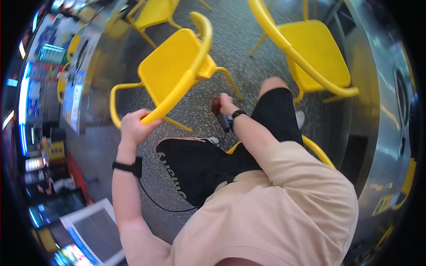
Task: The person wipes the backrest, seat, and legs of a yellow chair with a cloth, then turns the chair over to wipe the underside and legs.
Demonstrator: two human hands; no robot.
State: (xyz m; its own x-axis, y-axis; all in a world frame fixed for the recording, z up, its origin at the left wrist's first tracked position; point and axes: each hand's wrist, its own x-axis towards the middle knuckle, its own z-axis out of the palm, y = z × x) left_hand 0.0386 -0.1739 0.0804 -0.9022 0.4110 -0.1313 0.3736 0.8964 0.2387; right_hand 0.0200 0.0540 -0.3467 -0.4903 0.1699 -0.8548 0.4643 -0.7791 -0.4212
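Note:
My left hand (135, 126) is wrapped round the curved top rail of a yellow chair (166, 66), at the rail's lower left end. That chair stands at an angle in front of my left knee, with its seat toward the far side. My right hand (227, 105) hangs between my knees over the floor, its fingers curled in. A dark reddish-brown patch shows at those fingers, and I cannot tell what it is. Dark devices are strapped to both wrists, and a cable runs from the left one.
I sit on a yellow chair (320, 153). Another yellow chair (319, 53) stands ahead on the right, beside a metal-sided counter (375, 80). A further yellow chair (155, 15) is at the back. On the left are a metal-sided table (95, 73) and lit screens. The floor (226, 48) is speckled grey.

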